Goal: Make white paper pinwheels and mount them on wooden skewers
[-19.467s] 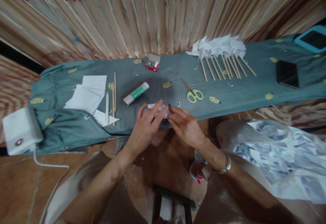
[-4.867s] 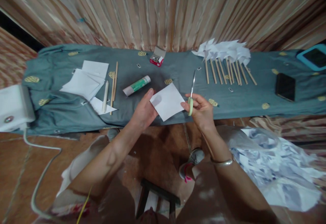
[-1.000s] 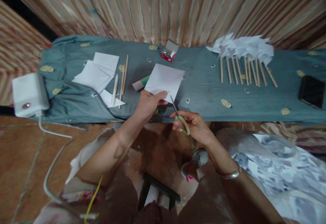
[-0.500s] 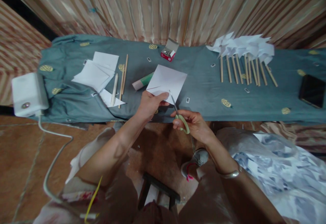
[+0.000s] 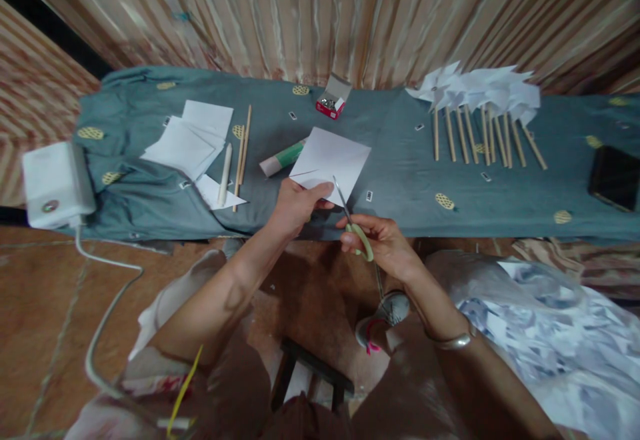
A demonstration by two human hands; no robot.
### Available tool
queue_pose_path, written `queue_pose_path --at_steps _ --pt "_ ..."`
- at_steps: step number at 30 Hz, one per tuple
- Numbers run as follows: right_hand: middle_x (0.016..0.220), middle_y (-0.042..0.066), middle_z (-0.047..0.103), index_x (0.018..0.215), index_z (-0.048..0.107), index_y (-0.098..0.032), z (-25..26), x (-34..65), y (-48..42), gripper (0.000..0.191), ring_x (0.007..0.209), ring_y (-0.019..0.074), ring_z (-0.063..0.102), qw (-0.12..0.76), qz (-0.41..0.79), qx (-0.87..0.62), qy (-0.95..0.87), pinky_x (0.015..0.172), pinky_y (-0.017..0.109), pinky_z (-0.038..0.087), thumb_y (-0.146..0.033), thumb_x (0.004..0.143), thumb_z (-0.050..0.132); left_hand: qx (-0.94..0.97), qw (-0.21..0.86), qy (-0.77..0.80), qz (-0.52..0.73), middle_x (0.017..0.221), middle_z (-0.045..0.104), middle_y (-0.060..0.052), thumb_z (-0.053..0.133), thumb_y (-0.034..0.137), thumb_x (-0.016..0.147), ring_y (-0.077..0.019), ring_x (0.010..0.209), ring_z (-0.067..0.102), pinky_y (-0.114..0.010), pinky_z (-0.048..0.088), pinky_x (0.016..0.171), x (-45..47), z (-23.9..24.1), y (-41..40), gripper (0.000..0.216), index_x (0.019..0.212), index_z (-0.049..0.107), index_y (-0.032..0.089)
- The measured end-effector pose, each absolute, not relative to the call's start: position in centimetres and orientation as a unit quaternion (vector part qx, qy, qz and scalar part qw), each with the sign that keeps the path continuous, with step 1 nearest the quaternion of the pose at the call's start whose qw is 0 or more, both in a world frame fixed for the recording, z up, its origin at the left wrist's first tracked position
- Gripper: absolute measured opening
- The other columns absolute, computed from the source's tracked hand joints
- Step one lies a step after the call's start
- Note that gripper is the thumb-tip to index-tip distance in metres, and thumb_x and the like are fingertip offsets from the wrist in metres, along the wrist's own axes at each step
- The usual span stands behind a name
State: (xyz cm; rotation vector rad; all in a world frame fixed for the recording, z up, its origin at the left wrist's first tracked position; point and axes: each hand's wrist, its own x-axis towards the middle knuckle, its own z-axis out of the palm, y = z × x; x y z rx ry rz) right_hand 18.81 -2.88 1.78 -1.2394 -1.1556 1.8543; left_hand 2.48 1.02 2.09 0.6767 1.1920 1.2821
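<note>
Scissors have gone from upright beside the paper about five seconds ago to blades at its near corner, and a slit now shows on the sheet's left side. Left hand is pinched on the near edge, thumb on top, sheet reaching away past my fingertips, over one end of the tube. Right hand grips the scissors, just below-right of the paper.

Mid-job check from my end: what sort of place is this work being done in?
Probably a room at home used for papercraft, though I can't be sure: a long curtain hangs behind the pineapple-print cloth, where white paper pinwheels lie in a row.
</note>
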Motion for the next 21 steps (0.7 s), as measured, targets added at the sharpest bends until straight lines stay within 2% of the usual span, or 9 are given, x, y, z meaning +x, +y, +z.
queue_pose_path --at_steps 12,21 --pt "0.055 -0.006 0.061 0.078 0.069 -0.018 1.67 18.80 -2.79 0.042 0.049 0.0061 0.052 0.312 0.700 -0.473 -0.435 0.047 0.019 0.041 -0.047 0.054 0.087 0.287 0.590 0.519 0.547 0.074 0.070 -0.001 0.080 0.024 0.049 -0.0127 0.059 0.061 -0.022 0.053 0.050 2.65 2.11 0.91 0.033 0.078 0.068 0.012" --pt "0.056 -0.005 0.061 0.080 0.069 -0.020 1.40 19.05 -2.78 0.039 0.051 0.0076 0.055 0.309 0.702 -0.467 -0.440 0.050 0.021 0.045 -0.045 0.057 0.086 0.291 0.590 0.524 0.541 0.074 0.070 -0.002 0.080 0.024 0.049 -0.0133 0.060 0.062 -0.023 0.053 0.051 2.67 2.07 0.92 0.034 0.078 0.069 0.012"
